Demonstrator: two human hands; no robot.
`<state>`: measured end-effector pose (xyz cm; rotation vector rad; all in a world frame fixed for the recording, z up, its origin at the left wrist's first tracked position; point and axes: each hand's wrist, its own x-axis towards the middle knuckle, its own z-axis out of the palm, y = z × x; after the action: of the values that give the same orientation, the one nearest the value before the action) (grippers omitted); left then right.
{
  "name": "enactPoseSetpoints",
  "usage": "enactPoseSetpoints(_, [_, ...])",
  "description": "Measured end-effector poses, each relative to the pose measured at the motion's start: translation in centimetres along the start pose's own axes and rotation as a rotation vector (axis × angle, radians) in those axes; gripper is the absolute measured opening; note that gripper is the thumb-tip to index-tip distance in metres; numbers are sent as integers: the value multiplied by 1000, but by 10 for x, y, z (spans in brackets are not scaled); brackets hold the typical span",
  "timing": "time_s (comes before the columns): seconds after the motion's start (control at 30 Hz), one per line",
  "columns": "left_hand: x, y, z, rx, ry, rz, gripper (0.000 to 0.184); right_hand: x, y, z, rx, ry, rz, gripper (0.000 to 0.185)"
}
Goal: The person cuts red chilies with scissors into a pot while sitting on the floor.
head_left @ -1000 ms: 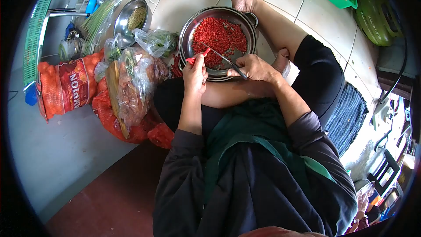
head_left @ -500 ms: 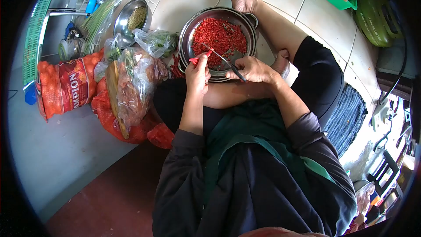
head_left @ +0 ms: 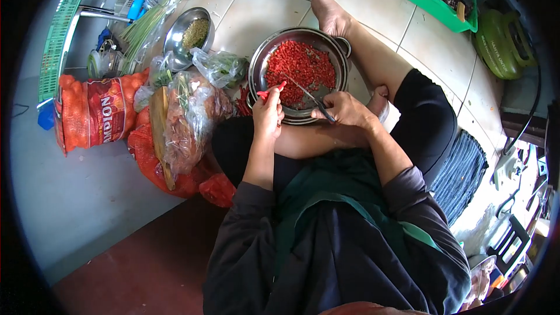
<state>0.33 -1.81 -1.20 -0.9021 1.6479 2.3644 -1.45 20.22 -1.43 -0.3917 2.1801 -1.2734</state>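
Observation:
Red chilies (head_left: 269, 91) are pinched between the fingers of my left hand (head_left: 268, 113), over the near-left rim of a steel pot (head_left: 255, 69). My right hand (head_left: 349, 110) grips scissors with a dark handle (head_left: 324, 111), at the pot's near-right rim. Their thin metal blade points up and left across the pot, close to the chili tips. My fingers partly cover the handle. Inside the pot lies a spread of chopped red chilies (head_left: 300, 64). More whole red chilies (head_left: 243, 104) show beside the pot on the left.
At the left are a steel bowl (head_left: 170, 43) with greenish bits, bagged greens (head_left: 224, 67), a bagged brown bundle (head_left: 189, 134), a wooden piece (head_left: 159, 134) and an orange mesh sack (head_left: 96, 111). A green crate (head_left: 436, 10) and a green gas cylinder (head_left: 497, 46) stand at far right.
The view has shifted, so the pot and surroundings sit lower and farther right. Both hands stay at the pot, holding the chilies and scissors; the scissors' blade remains near the chili tips.

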Motion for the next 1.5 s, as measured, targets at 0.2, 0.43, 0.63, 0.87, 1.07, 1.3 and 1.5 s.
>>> enactPoseSetpoints(0.2, [9,3,-10,-41,2,13,20,-7,-9,4,-6,151,15,50])
enactPoseSetpoints(0.43, [12,-10,-4,-33,-114,-22,15,-3,-14,17,-81,347,-93,42])
enactPoseSetpoints(0.63, [9,-20,7,81,-154,24,22,10,-20,29,-187,385,-163,39])
enactPoseSetpoints(0.87, [12,-20,5,200,-117,358,16,28,-28,48,-390,356,-301,41])
enactPoseSetpoints(1.07, [21,-15,-1,361,15,512,21,27,-44,54,-434,310,-255,35])
enactPoseSetpoints(1.3, [28,-9,-1,336,161,594,21,21,-52,55,-367,434,-435,38])
enactPoseSetpoints(1.5, [25,5,-8,152,90,570,17,40,-72,21,-440,470,-493,28])
